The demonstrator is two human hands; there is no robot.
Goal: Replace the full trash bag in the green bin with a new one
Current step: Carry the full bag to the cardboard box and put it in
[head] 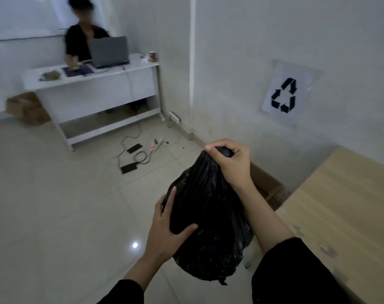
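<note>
Bare forearms emerge from black, seemingly long sleeves (pixel 296 270) pushed up.

The room is dim and flat, with a cool grey cast. One small bright glare spot sits on the glossy floor (pixel 135 245) near left. The far person (pixel 81 40) and desk (pixel 92 84) are blurred. The bag (pixel 208 216) is too dark to show detail. Wall lines bow toward the edges.

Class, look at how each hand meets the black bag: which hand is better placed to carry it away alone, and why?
Probably the right hand: its fingers grip the gathered neck of the black bag. The left hand only rests open against the side.
</note>
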